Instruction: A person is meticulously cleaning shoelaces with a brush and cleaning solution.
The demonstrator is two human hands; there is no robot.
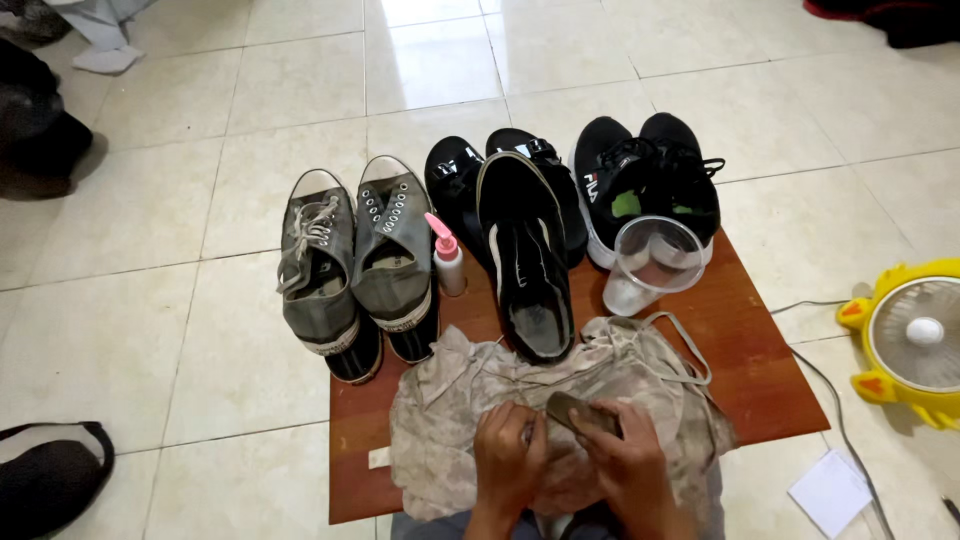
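grey sneakers (350,265), pink-capped bottle (447,258), clear plastic cup (655,265), yellow fan (915,340), white paper (832,492)

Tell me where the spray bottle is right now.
In the head view, the spray bottle stands upright left of centre at the board's far edge, between the grey sneakers and the black slip-on shoe.

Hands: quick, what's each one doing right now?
Left hand: closed, gripping the cloth.
Right hand: closed on a brush, against the cloth.
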